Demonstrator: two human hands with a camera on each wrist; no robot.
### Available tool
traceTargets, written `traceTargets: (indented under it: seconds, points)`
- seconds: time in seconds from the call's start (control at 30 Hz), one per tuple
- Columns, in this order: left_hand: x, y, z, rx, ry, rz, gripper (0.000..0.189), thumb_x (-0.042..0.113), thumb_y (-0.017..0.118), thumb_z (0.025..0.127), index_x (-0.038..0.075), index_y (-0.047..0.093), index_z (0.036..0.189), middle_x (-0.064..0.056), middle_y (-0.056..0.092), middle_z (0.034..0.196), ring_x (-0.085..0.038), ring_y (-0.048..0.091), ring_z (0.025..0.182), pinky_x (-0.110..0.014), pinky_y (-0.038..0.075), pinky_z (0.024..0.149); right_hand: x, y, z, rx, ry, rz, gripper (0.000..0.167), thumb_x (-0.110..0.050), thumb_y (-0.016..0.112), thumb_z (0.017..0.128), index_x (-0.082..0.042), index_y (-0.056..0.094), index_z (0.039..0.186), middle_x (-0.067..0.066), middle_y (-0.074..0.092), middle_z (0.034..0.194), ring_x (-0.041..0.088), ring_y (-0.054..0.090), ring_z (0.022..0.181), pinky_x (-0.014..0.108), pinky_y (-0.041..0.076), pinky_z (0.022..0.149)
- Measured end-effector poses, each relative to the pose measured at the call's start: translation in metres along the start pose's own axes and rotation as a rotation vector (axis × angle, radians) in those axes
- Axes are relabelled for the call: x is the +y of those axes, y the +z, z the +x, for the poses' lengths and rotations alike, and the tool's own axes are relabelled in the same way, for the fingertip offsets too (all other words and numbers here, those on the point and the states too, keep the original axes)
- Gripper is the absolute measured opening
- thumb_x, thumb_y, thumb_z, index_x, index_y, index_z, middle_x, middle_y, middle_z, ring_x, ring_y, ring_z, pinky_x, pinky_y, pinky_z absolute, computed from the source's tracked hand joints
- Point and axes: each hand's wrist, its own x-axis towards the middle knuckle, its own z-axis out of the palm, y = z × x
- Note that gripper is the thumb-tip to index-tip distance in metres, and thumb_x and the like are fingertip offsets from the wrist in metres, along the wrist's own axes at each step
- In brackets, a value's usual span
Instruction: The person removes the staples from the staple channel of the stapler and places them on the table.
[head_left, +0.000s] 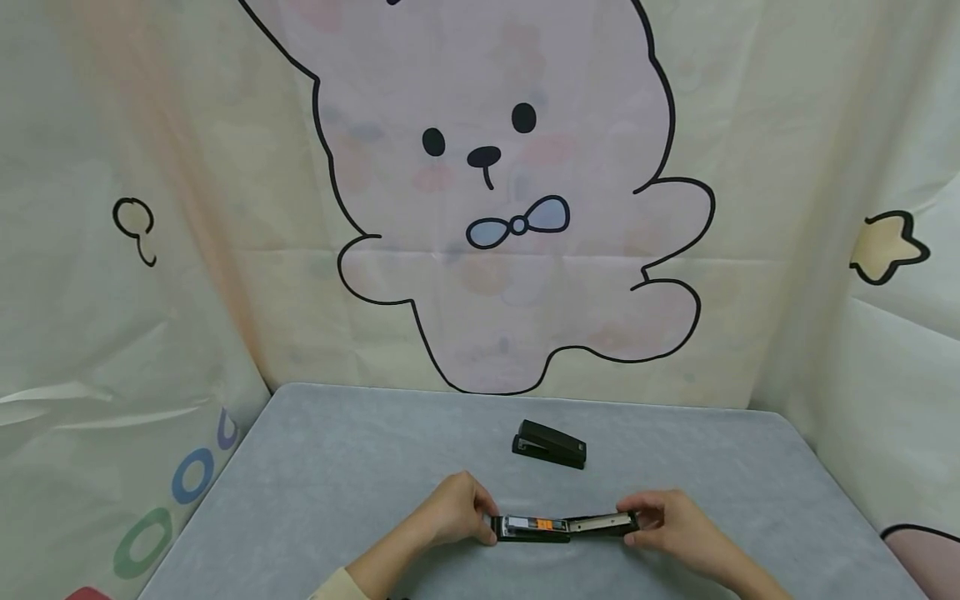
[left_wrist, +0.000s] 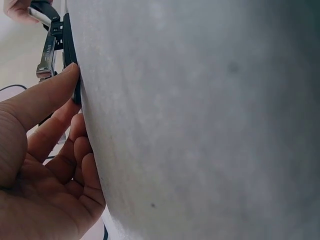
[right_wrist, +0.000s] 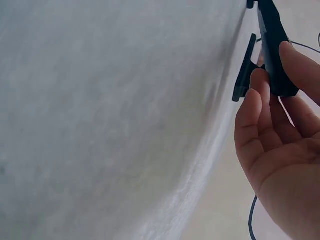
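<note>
A black stapler [head_left: 534, 536] lies opened out wide near the front of the table, its two halves joined at a hinge in the middle. Its left half carries a metal magazine with an orange and white label, while a silver strip runs along the right half. My left hand [head_left: 453, 510] pinches the left end between thumb and fingers; in the left wrist view the base [left_wrist: 71, 50] rests on the cloth. At the other end, my right hand [head_left: 675, 529] grips the tip of the black cover [right_wrist: 275, 55], seen tilted in the right wrist view.
A second black stapler [head_left: 550, 444], closed, lies behind the opened one on the grey cloth-covered table [head_left: 360, 450]. Pale curtains [head_left: 750, 208] with a printed cartoon bear hang around the back and sides.
</note>
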Motion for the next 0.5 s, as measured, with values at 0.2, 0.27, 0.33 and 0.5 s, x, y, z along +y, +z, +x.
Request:
traceTargets:
  seconds: [0.2,0.27,0.33,0.5]
  points:
    - [-0.001,0.001,0.000,0.003,0.032,0.009,0.023,-0.005,0.093,0.065,0.009,0.079,0.077,0.005,0.055,0.055,-0.007,0.045,0.052,-0.024,0.033,0.051,0.007,0.000,0.003,-0.024,-0.028,-0.013,0.034,-0.005,0.086,0.083,0.006,0.073,0.113,0.007,0.065,0.090,0.005,0.057,0.078,0.025,0.049,0.066]
    - [-0.001,0.001,0.000,0.004,0.030,0.008,0.023,-0.005,0.093,0.065,0.009,0.079,0.076,0.006,0.055,0.055,-0.007,0.045,0.052,-0.023,0.033,0.051,0.010,0.000,0.004,-0.035,-0.037,-0.017,0.033,-0.005,0.086,0.083,0.006,0.073,0.112,0.005,0.065,0.089,0.004,0.056,0.077,0.025,0.048,0.065]
    - [-0.001,0.001,0.000,0.003,0.027,0.008,0.023,-0.005,0.093,0.064,0.009,0.079,0.076,0.006,0.055,0.055,-0.007,0.045,0.052,-0.023,0.033,0.051,0.011,0.000,0.005,-0.047,-0.028,-0.018,0.032,-0.005,0.086,0.083,0.005,0.073,0.111,0.005,0.065,0.089,0.004,0.056,0.077,0.024,0.048,0.065]
    - [0.000,0.000,-0.001,0.003,0.020,0.015,0.023,-0.004,0.093,0.065,0.009,0.079,0.076,0.005,0.054,0.055,-0.007,0.045,0.052,-0.024,0.033,0.052,0.015,-0.002,0.006,-0.071,0.006,0.009,0.031,-0.003,0.085,0.084,0.006,0.073,0.110,0.006,0.068,0.089,0.006,0.058,0.076,0.024,0.048,0.065]
